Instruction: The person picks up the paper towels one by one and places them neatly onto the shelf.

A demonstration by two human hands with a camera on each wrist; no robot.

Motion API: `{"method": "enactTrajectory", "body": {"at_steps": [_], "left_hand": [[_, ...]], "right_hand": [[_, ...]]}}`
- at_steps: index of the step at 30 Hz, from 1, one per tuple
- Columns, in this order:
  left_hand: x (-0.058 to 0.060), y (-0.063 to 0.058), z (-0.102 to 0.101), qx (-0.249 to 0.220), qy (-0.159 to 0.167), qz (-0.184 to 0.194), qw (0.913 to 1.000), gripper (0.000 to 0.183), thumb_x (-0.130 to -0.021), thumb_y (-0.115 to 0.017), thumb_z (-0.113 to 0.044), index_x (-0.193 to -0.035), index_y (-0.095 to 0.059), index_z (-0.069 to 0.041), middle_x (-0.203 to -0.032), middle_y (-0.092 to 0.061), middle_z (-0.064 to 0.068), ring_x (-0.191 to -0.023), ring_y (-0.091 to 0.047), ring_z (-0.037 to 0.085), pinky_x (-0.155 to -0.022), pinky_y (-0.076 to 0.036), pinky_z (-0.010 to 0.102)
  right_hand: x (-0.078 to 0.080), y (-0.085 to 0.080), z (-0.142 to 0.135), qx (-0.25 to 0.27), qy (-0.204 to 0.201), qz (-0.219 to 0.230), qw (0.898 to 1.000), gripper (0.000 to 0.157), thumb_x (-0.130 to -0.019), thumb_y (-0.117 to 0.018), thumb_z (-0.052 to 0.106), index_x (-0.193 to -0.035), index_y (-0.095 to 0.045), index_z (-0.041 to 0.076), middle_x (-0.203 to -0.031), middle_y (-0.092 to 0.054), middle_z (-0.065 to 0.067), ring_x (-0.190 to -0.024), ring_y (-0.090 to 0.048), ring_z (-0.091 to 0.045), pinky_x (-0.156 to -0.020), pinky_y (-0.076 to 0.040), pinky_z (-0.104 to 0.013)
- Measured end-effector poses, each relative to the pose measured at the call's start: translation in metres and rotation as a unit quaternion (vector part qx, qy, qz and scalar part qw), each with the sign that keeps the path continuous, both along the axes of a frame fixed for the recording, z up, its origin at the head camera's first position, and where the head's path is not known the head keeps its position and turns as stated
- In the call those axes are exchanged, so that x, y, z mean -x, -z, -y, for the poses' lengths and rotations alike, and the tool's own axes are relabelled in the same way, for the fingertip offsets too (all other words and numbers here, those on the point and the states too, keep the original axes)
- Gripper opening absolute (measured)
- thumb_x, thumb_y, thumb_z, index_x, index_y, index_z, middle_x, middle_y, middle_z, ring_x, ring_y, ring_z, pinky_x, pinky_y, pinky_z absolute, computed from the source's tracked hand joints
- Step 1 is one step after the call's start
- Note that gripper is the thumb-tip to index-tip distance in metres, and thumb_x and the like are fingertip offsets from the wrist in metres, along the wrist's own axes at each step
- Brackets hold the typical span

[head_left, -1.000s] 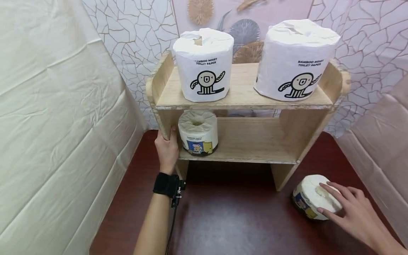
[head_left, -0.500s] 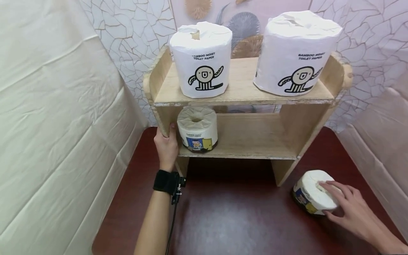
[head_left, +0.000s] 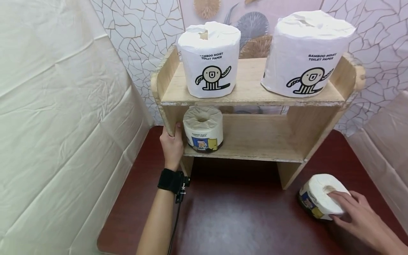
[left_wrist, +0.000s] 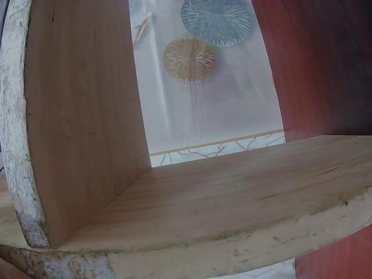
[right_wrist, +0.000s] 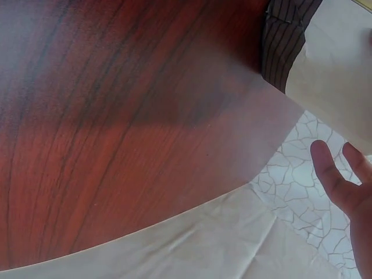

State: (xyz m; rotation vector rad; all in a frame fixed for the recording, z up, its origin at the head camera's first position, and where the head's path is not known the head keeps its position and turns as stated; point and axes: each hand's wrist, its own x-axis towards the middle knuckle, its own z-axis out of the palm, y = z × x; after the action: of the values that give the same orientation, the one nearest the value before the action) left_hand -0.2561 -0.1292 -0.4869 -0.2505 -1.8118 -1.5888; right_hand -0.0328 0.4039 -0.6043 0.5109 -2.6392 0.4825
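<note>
My left hand (head_left: 172, 146) grips the left side panel of a small wooden shelf (head_left: 255, 103), thumb on the inner face. Beside that thumb, a toilet roll (head_left: 204, 131) with a cartoon label stands on the lower board. At the lower right, my right hand (head_left: 359, 214) pinches a similar toilet roll (head_left: 318, 196), fingers over its top at the core hole and thumb low on its side. In the right wrist view, the roll's pale wrapper (right_wrist: 331, 70) shows with two extended fingers (right_wrist: 331, 174) below it. The left wrist view shows the shelf's bare wood, not the hand.
Two larger white-wrapped toilet rolls, one at left (head_left: 208, 63) and one at right (head_left: 306, 56), stand on the top board. The shelf stands on a dark red table (head_left: 229, 212). Pale cloth (head_left: 63, 124) hangs at the left, and a patterned backdrop (head_left: 137, 35) is behind.
My right hand has closed in on the roll, fingers to its hole and thumb to its side. The left hand keeps its grip; the whole head view has shifted slightly.
</note>
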Motion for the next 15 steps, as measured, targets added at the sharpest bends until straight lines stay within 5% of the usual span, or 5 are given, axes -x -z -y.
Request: {"method": "enactTrajectory", "body": {"at_steps": [8, 15], "left_hand": [[0.0006, 0.0008, -0.0001, 0.006, 0.000, -0.014, 0.9999, 0.036, -0.108, -0.064, -0.017, -0.137, -0.063, 0.003, -0.122, -0.072, 0.023, -0.113, -0.070, 0.029, -0.094, -0.054, 0.044], [0.0008, 0.0010, 0.0005, 0.006, 0.007, -0.014, 0.9999, 0.035, -0.108, -0.063, -0.018, -0.139, -0.063, 0.001, -0.123, -0.072, 0.022, -0.113, -0.070, 0.027, -0.093, -0.054, 0.043]], "right_hand": [[0.0001, -0.0038, -0.0014, 0.002, 0.006, 0.010, 1.000, 0.069, -0.065, -0.096, 0.006, -0.126, -0.065, 0.011, -0.137, -0.053, 0.021, -0.113, -0.045, -0.038, -0.085, -0.037, -0.044], [0.0011, -0.0046, -0.0009, 0.008, 0.011, 0.019, 1.000, 0.066, -0.067, -0.096, 0.006, -0.125, -0.065, 0.012, -0.137, -0.050, 0.027, -0.121, -0.040, -0.035, -0.069, -0.046, -0.066]]}}
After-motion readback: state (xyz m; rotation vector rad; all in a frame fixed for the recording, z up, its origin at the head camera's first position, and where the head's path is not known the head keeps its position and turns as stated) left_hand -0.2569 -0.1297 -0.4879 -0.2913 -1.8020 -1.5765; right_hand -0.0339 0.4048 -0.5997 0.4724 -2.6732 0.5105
